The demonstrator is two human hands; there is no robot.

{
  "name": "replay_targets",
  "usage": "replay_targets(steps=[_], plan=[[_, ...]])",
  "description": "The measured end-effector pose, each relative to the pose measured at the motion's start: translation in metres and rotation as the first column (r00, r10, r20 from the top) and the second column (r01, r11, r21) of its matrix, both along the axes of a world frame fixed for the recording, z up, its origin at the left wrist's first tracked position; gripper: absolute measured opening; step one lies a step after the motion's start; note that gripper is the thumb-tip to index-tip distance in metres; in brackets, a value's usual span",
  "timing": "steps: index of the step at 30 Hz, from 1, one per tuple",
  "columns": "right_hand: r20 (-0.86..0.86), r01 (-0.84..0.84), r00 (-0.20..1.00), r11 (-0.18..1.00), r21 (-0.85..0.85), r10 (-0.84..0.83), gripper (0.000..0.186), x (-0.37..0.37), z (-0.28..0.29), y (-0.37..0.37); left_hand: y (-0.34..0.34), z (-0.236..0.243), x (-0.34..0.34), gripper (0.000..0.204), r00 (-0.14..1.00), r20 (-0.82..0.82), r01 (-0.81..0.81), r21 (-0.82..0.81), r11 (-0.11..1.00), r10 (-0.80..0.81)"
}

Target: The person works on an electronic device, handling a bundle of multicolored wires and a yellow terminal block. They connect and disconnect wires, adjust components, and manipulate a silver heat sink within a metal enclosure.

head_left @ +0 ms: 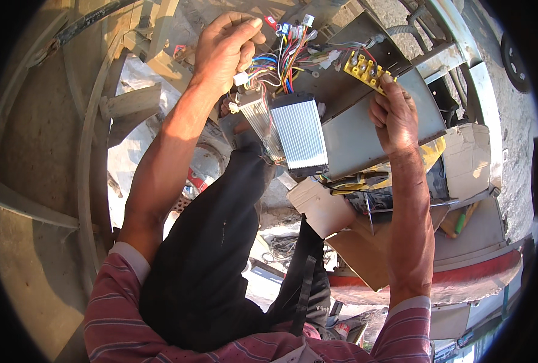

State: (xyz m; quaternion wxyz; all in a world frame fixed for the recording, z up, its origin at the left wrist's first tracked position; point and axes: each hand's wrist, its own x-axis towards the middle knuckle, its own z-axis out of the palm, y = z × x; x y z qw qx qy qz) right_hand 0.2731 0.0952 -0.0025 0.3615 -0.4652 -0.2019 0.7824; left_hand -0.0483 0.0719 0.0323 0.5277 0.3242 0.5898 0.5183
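Observation:
My left hand (226, 51) is curled closed at the upper left of the wire bundle (284, 60), beside a white connector (240, 78); what its fingers hold, if anything, is hidden. Coloured wires with red, blue and white plugs spread over two ribbed silver metal boxes (296, 130), the narrower one (257, 121) on the left. With thumb and fingers my right hand (393, 115) grips the lower end of a yellow terminal strip (363, 69), tilted over a grey metal tray (372, 133).
A metal frame (475, 78) curves along the right, with a dark wheel (512, 60) beyond. Cardboard pieces (320, 206), a yellow case (429, 154) and a green-handled tool (462, 221) lie below the tray. Wooden and metal panels (39, 151) are at the left. My legs (208, 242) are beneath.

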Motion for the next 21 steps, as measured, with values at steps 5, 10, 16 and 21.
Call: replay_targets(steps=[5,10,16,21], plan=[[0.025,-0.039,0.999,0.999,0.004,0.039,0.027,0.001,0.002,0.001,0.007,-0.006,0.000,0.022,0.816,-0.515,0.166,-0.226,0.960,-0.262],[0.012,-0.042,0.999,0.999,0.014,0.042,0.026,0.002,0.000,0.001,0.012,-0.002,0.018,0.044,0.375,-0.797,0.239,-0.410,0.880,-0.473],[-0.004,-0.035,0.999,0.999,0.018,0.035,0.025,0.004,-0.001,0.000,0.009,-0.001,0.041,0.037,0.270,-0.853,0.183,-0.410,0.894,-0.446],[-0.007,-0.019,1.000,1.000,0.013,0.020,0.025,0.004,0.000,-0.001,-0.015,-0.004,0.051,0.020,0.344,-0.896,0.203,-0.221,0.954,-0.281]])
